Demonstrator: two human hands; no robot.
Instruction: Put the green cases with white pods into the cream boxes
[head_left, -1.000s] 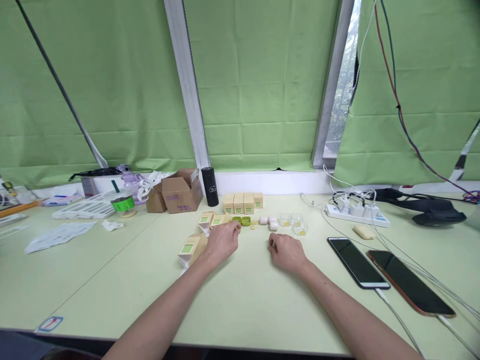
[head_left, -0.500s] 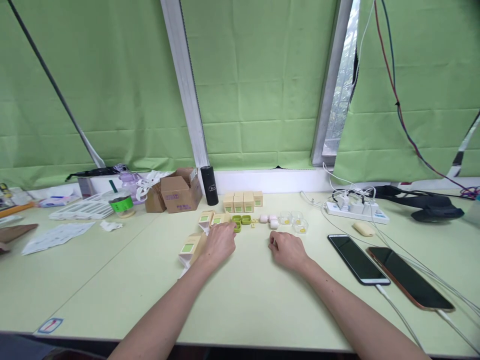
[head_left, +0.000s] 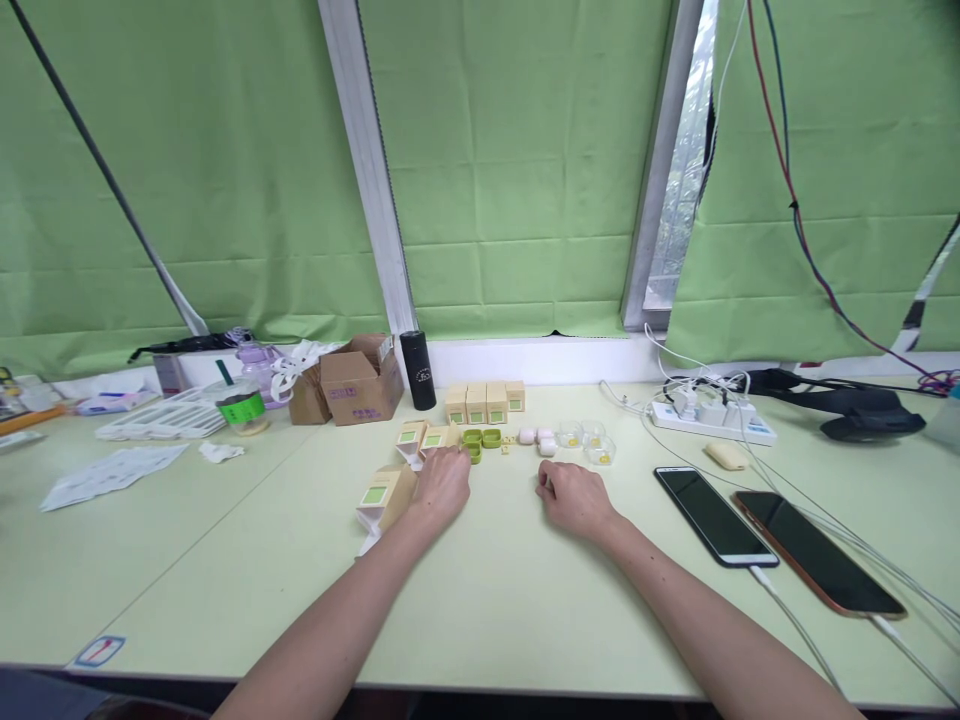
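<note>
My left hand (head_left: pixel 442 484) rests on the table with its fingers curled under, just in front of several small green square cases (head_left: pixel 491 439). An opened beige carton (head_left: pixel 387 498) with a green label stands beside it, and smaller opened cartons (head_left: pixel 438 438) lie behind it. Loosely closed, my right hand (head_left: pixel 574 497) lies on the table with nothing visible in it. Beyond and between the hands are tiny yellow pieces (head_left: pixel 505 449), a few pale pink pieces (head_left: pixel 546 447) and clear cases with yellow bits (head_left: pixel 600 452).
A row of closed beige cartons (head_left: pixel 477 404) stands at the back, near a black bottle (head_left: pixel 418 372) and a cardboard box (head_left: pixel 361 382). Two phones on cables, a black phone (head_left: pixel 716 517) and a brown-edged phone (head_left: pixel 819 553), lie right, below a power strip (head_left: pixel 712 424).
My left index finger has drawn back from the green cases and curled in. My right hand has stayed put. A brown item at the far left edge has gone out of view.
</note>
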